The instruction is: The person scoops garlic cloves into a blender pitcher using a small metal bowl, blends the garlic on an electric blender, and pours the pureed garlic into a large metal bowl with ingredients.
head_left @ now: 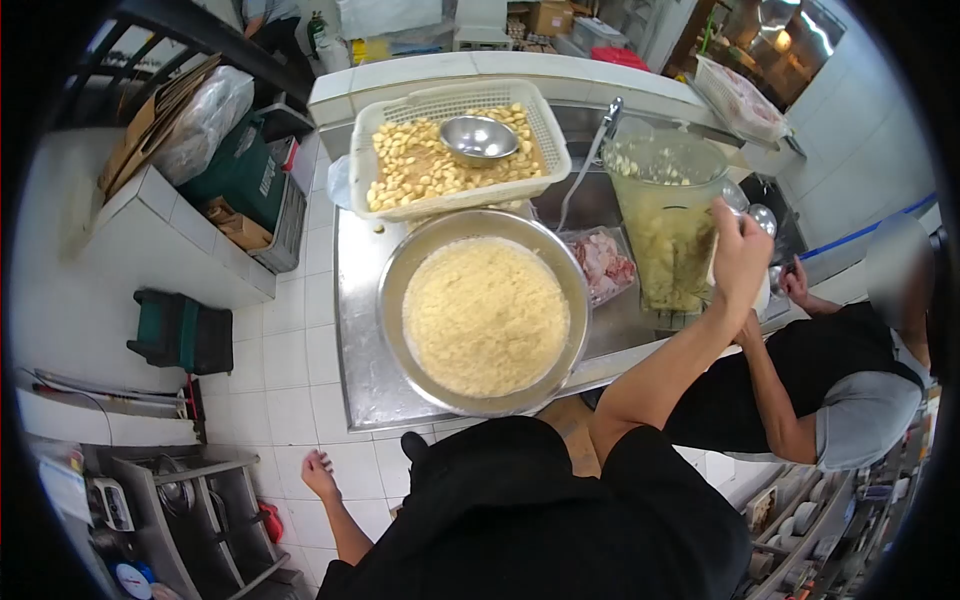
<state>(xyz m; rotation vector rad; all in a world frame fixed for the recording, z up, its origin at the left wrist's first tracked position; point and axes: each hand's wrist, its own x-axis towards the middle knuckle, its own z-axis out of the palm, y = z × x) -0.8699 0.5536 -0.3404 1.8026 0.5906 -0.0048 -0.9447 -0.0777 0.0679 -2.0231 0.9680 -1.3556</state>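
Note:
A wide steel bowl (pixel 583 330) full of pale yellow mash sits on the steel counter in front of me. Behind it, a white perforated basket (pixel 385 205) holds pale peeled pieces and a small metal bowl (pixel 478 140). A tall clear container (pixel 668 230) with yellowish liquid and pieces stands in the sink area. My right hand (pixel 740 250) is closed at its right rim, beside shiny round metal pieces (pixel 762 220); what it grips is unclear. My left hand (pixel 319 473) hangs left of the counter, fingers loosely bent and apart, holding nothing.
A co-worker (pixel 790 370) stands close on the right, hands near the container. A faucet (pixel 608 120) and packed raw meat (pixel 602 262) are between basket and container. Green bins (pixel 180 330) and a metal rack (pixel 190 520) stand left.

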